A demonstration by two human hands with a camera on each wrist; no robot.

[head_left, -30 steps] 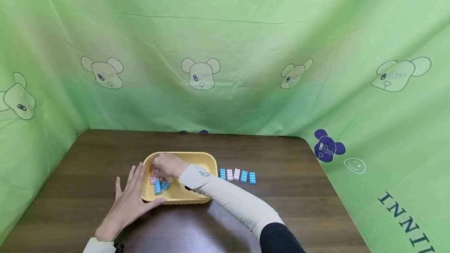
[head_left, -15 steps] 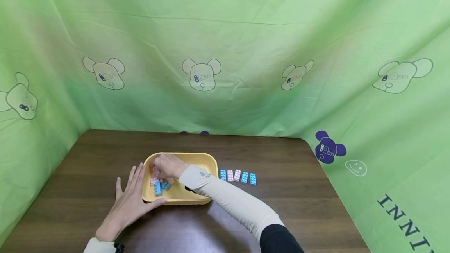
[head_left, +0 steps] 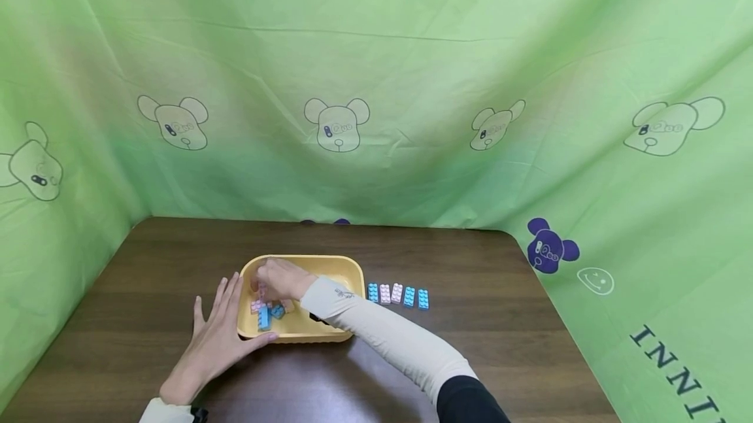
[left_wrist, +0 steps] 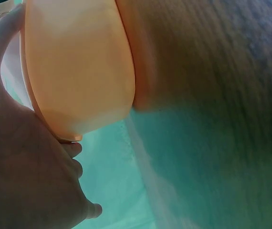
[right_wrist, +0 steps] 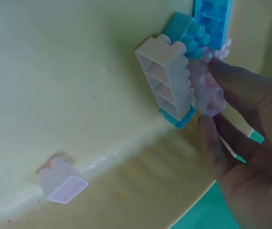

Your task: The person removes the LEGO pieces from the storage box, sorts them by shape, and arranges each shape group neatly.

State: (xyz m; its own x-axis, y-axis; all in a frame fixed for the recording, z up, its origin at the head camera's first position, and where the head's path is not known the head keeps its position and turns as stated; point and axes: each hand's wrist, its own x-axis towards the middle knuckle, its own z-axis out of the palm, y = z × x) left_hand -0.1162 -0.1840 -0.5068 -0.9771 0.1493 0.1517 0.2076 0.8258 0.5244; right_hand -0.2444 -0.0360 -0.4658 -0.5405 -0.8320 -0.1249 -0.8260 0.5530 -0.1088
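My right hand [head_left: 284, 278] reaches into the left end of a yellow plastic tray [head_left: 301, 339]. In the right wrist view its thumb and fingertips pinch a pink toy brick [right_wrist: 207, 90]. Beside that brick lie a larger pale pink brick [right_wrist: 176, 78] on its side, a teal brick [right_wrist: 181, 27] and a bright blue brick [right_wrist: 214, 21]. A small pink brick [right_wrist: 62, 181] lies apart, by the tray wall. My left hand [head_left: 214, 335] spreads around the tray's near left corner, fingers straight along the left side and thumb at the front rim.
Right of the tray, several blue and pink bricks stand in a row, among them a pink brick [head_left: 385, 293] and a blue brick [head_left: 423, 299]. The brown table [head_left: 482, 344] meets a green curtain [head_left: 412, 174] at its back and sides.
The blue brick near the tray's front has shifted slightly toward the front rim. The right hand has barely moved among the bricks; the left hand stays put.
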